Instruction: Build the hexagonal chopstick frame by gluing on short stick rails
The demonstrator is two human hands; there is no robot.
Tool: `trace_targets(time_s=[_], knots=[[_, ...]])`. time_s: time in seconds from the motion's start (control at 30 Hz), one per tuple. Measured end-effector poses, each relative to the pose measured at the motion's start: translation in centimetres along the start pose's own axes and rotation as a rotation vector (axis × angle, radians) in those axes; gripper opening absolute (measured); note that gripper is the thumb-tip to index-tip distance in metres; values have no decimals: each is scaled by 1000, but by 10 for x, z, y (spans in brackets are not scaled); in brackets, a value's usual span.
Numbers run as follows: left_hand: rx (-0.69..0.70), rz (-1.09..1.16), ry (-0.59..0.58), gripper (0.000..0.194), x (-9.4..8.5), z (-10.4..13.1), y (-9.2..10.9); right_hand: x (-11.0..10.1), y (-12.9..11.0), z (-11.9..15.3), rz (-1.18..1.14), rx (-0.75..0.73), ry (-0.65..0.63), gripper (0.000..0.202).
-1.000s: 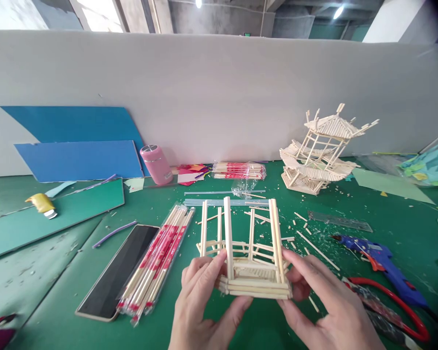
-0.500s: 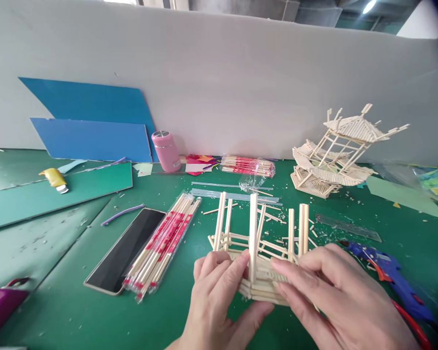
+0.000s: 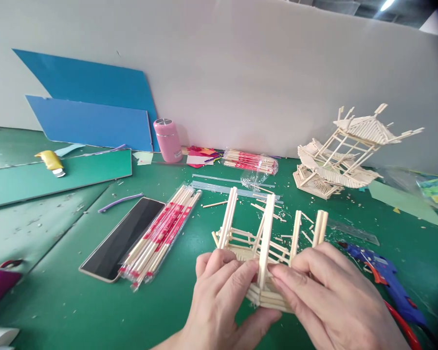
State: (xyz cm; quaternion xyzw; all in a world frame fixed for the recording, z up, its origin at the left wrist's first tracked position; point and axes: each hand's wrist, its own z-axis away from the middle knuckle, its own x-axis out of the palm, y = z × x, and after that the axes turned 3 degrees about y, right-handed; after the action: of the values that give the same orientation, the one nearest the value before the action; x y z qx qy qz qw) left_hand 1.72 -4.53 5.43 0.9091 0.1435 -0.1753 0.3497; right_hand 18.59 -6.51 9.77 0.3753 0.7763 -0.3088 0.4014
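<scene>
A partly built wooden stick model is in front of me, with a low railed base and several upright posts made of paired sticks. My left hand is closed on its near left side, the thumb under the front edge and the fingertips beside the front post. My right hand is closed at the near right side, its thumb and index finger pressed against the foot of that post. The fingers cover part of the base, so whether they pinch a small stick there cannot be seen.
A blue glue gun lies at the right. Wrapped sticks rest over a black phone at left. Behind are a pink flask, another stick pack and a stick pavilion. Wood scraps litter the green table.
The model has shifted slightly right and leans more in view. My right fingertips have come closer to the front post. The camera view has tilted a little.
</scene>
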Motion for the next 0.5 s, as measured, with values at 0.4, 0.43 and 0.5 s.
trace_targets(time_s=[0.4, 0.43, 0.5], knots=[[47, -27, 7, 31, -6, -9, 1, 2, -3, 0, -21, 43, 9, 20], [48, -30, -2, 32, -6, -9, 1, 2, -3, 0, -19, 42, 5, 20], [49, -32, -22, 34, -7, -8, 0, 2, -3, -1, -13, 44, -7, 20]])
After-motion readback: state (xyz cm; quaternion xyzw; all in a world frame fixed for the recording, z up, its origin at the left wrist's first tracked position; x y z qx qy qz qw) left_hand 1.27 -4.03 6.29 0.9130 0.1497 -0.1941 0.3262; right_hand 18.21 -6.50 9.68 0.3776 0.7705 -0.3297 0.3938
